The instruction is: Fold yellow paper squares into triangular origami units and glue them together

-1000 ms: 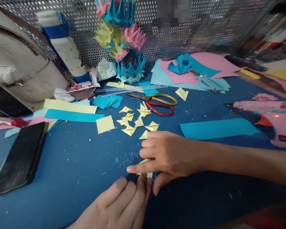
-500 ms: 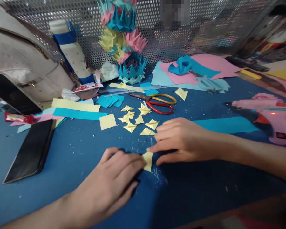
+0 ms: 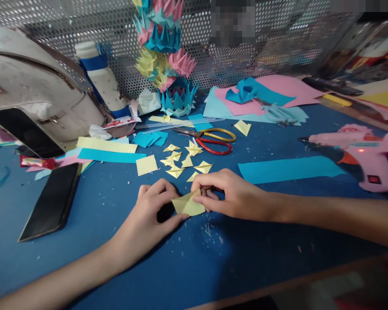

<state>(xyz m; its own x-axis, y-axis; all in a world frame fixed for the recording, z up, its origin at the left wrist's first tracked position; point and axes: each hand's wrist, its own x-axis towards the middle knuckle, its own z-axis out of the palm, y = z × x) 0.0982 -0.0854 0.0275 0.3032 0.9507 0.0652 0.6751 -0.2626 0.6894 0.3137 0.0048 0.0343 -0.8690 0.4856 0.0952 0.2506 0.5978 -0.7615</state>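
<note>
A small piece of pale yellow paper [image 3: 188, 204], partly folded, is held between my two hands just above or on the blue table. My left hand [image 3: 157, 206] grips its left side, thumb at the lower edge and fingers behind. With thumb and index finger, my right hand [image 3: 221, 193] pinches its right corner. Just beyond my hands lie several folded yellow paper pieces [image 3: 174, 171] with pointed corners. A flat yellow paper square [image 3: 146, 165] rests to their left.
Scissors [image 3: 215, 146] with red and yellow handles lie behind the folded pieces. At right are a blue paper strip [image 3: 287, 168] and a pink glue gun [image 3: 358, 148]. A phone [image 3: 51, 200] lies at left. A tower of paper flowers [image 3: 177, 97] stands at the back.
The yellow paper, flat under my left fingers before, is now lifted and bent between both hands. My right hand has moved left and closed on its corner. The view has shifted slightly.
</note>
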